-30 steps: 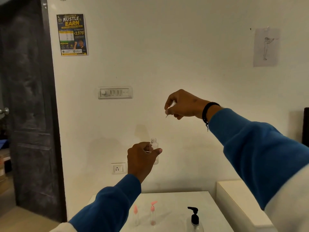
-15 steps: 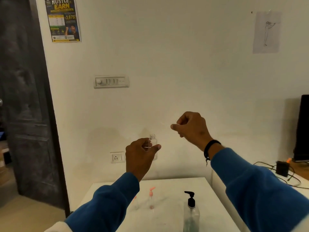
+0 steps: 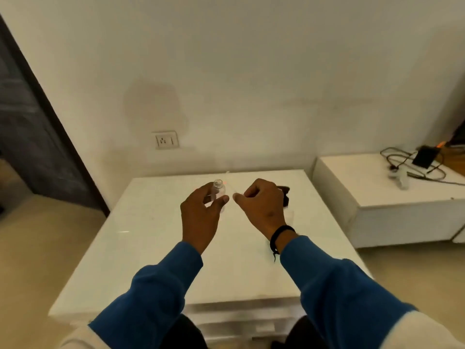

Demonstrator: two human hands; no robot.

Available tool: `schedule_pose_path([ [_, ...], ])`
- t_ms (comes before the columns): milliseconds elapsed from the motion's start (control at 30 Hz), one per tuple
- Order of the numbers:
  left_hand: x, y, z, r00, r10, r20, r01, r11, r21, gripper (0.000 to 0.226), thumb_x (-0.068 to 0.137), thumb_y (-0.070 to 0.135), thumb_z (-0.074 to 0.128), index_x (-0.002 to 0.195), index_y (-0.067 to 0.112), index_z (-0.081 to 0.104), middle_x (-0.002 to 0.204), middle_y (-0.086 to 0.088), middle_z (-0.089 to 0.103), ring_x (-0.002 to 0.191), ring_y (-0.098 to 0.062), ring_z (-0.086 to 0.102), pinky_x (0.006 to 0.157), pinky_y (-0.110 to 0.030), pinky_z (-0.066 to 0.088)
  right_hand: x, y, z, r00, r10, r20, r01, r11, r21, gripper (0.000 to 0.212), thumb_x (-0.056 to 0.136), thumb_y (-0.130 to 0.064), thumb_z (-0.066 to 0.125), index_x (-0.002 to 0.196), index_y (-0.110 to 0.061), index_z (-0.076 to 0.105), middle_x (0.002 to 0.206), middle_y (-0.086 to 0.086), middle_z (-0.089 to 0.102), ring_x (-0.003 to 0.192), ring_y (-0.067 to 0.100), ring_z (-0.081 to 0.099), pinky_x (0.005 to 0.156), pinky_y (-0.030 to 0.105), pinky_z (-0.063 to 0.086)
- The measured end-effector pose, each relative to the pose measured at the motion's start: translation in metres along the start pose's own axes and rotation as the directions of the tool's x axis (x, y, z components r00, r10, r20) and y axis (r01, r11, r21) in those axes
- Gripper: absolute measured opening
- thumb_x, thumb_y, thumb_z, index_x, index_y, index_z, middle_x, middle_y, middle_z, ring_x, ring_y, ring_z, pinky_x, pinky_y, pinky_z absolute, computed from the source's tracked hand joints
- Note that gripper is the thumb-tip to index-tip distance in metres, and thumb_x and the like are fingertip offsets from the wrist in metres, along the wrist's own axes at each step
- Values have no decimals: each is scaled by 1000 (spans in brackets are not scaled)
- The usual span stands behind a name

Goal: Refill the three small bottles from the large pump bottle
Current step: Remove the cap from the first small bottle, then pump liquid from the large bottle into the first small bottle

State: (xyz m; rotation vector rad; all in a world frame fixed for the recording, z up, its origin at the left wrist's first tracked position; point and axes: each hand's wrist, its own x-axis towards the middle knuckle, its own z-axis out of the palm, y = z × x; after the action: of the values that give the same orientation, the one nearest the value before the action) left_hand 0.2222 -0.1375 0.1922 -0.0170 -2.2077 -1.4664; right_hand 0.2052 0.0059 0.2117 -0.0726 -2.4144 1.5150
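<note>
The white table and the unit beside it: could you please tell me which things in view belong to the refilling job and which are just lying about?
Part of the job:
- small clear bottle, uncapped, held in the left hand
- right hand, fingers pinched together; whatever it holds is too blurred to tell
- black pump top, mostly hidden behind the right hand
- white table

Just lying about:
- cables and a black box on the side unit
- wall socket

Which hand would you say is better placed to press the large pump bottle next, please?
Probably the right hand: the pump bottle shows just behind it, while the left hand already grips the uncapped small bottle.
</note>
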Motion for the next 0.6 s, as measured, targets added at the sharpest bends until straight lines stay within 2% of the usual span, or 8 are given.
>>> schedule_pose_path([
  [167, -23, -71, 24, 979, -200, 45, 200, 980, 8, 38, 89, 15, 77, 126, 17, 67, 114, 9, 68, 104, -10, 63, 75, 4, 41, -8, 70, 50, 984, 161, 69, -157, 986, -63, 26, 82, -29, 83, 75, -11, 65, 72, -1, 66, 69, 14, 63, 59, 23, 47],
  [300, -29, -116, 40, 943, -331, 29, 331, 943, -13, 36, 89, 14, 76, 123, 21, 68, 110, 12, 68, 107, -12, 66, 81, -6, 44, -12, 115, 87, 963, 245, 115, -232, 966, -115, 29, 80, -30, 85, 74, -10, 66, 72, 0, 67, 70, 15, 64, 60, 24, 45],
  [400, -30, -140, 50, 922, -387, 24, 387, 922, 3, 32, 90, 16, 76, 119, 26, 68, 106, 15, 67, 103, -9, 64, 74, 0, 42, -14, 141, 107, 955, 265, 135, -247, 959, -141, 28, 80, -29, 86, 75, -10, 66, 72, -1, 66, 71, 15, 63, 61, 24, 47],
  [500, -19, -158, 56, 918, -396, 29, 394, 917, 58, 34, 89, 18, 76, 122, 20, 69, 107, 13, 67, 99, -6, 63, 70, 7, 38, -13, 165, 121, 949, 285, 134, -261, 950, -171, 27, 81, -30, 86, 79, -11, 66, 74, -2, 65, 77, 20, 64, 67, 27, 48],
  [600, -3, -176, 61, 915, -396, 74, 387, 916, 107, 36, 88, 17, 77, 123, 16, 70, 112, 7, 71, 100, -8, 65, 72, 4, 41, -5, 177, 134, 956, 240, 171, -201, 955, -219, 27, 82, -31, 85, 81, -11, 67, 77, -1, 65, 76, 19, 63, 68, 25, 47],
])
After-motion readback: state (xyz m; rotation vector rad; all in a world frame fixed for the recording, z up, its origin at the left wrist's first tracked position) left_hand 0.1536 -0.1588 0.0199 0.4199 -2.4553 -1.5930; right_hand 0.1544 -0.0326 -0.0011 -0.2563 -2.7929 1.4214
